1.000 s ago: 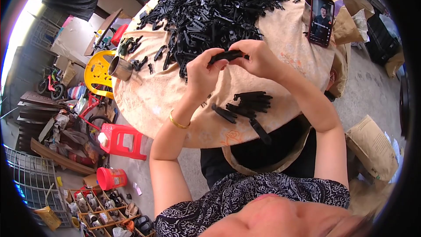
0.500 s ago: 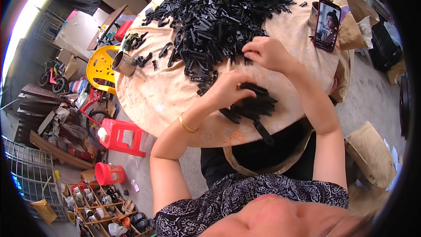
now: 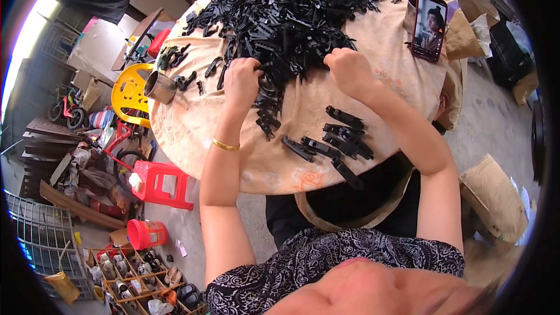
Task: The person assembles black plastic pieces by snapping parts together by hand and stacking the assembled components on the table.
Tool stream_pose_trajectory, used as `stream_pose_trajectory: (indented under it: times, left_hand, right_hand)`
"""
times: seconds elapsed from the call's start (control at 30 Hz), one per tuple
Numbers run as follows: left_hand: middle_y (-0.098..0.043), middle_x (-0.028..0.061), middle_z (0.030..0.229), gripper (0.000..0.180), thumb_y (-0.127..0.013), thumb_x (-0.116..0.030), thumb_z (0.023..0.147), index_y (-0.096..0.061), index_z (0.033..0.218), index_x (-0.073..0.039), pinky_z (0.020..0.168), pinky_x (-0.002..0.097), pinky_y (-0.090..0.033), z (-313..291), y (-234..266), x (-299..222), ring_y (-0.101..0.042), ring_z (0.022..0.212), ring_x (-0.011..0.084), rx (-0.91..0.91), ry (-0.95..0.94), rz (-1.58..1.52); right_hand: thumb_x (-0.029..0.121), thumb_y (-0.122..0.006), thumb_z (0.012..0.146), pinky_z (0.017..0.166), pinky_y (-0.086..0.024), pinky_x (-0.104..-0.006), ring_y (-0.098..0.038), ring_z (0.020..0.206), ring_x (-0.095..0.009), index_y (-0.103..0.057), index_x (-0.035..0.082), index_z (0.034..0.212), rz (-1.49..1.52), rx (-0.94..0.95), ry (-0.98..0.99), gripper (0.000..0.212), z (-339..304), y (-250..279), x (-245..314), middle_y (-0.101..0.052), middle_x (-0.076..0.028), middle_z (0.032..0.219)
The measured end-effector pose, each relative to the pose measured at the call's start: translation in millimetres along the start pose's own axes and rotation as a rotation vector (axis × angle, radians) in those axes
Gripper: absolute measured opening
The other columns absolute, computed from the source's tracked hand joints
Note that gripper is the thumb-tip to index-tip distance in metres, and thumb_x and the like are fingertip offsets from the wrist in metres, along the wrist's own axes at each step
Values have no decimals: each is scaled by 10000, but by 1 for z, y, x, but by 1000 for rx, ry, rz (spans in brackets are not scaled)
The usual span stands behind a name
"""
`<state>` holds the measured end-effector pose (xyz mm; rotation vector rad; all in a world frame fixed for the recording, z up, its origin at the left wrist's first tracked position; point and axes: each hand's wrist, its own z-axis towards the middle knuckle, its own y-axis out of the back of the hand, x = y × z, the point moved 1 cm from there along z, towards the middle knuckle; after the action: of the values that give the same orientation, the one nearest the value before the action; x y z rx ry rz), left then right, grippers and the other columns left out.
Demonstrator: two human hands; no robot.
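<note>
A large heap of small black plastic parts (image 3: 280, 23) covers the far half of a round table. My left hand (image 3: 241, 86), a gold bangle on its wrist, is at the heap's near left edge, fingers curled down among the parts. At the near right edge, my right hand (image 3: 350, 71) has its fingers bent together in a pinch. What either hand's fingertips hold, if anything, is hidden. Between my forearms lies a loose group of longer black clip-like pieces (image 3: 341, 139), the nearest one jutting over the table's front edge.
A cream, flowered cloth (image 3: 192, 134) covers the table. A metal cup (image 3: 160, 86) stands at its left, an upright phone (image 3: 430, 26) at its right. Below the front edge hangs an open bag (image 3: 356, 221). A red stool (image 3: 166, 184) and a paper sack (image 3: 493, 198) flank the table.
My left hand has left the near group of black pieces and moved up and left to the heap, uncovering those pieces. My right hand stays by the heap's edge, fingers more closed.
</note>
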<state>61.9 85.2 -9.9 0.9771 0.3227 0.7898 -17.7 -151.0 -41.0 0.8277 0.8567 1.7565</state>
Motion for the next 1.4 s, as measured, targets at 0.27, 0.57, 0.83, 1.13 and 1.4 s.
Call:
stream_pose_trajectory:
  times: [0.27, 0.57, 0.83, 1.13, 1.4]
  left_hand:
    - [-575, 35, 778, 220, -478, -161, 938, -560, 1082, -17, 537, 213, -474, -1, -2, -31, -542, 598, 108, 142, 827, -1789]
    - [-609, 76, 781, 304, -519, -254, 918, -588, 997, 32, 514, 232, -490, -6, -10, -53, -578, 589, 143, 188, 879, -1849]
    - [-663, 100, 835, 290, -613, -82, 843, -570, 1093, 57, 619, 221, -521, -4, 8, -74, -643, 698, 124, 173, 541, -1345]
    - [-674, 93, 786, 278, -621, -40, 817, -580, 1074, 57, 626, 201, -510, -6, 10, -78, -647, 689, 98, 105, 503, -1205]
    - [-640, 134, 789, 216, -602, -35, 813, -586, 1020, 22, 576, 282, -498, -4, 23, -81, -631, 629, 183, 104, 255, -855]
  right_hand:
    - [26, -554, 793, 683, -480, -289, -602, 746, -217, -634, 10, 888, 747, -135, -136, 125, 9, 23, -6, -621, -111, 835]
    - [-20, -564, 816, 693, -471, -244, -587, 767, -140, -627, -19, 908, 975, -26, -106, 111, 7, 22, 15, -620, -78, 838]
    - [32, -583, 789, 667, -489, -315, -614, 736, -265, -635, 2, 856, 835, -128, -93, 90, 5, 21, 15, -620, -142, 810]
    - [69, -620, 777, 691, -484, -335, -596, 773, -285, -621, 8, 880, 741, -211, 37, 120, 5, 23, 20, -606, -138, 828]
    - [214, -763, 657, 713, -494, -332, -628, 816, -259, -613, 29, 1027, 797, -28, 78, 440, 5, 22, 10, -637, -152, 892]
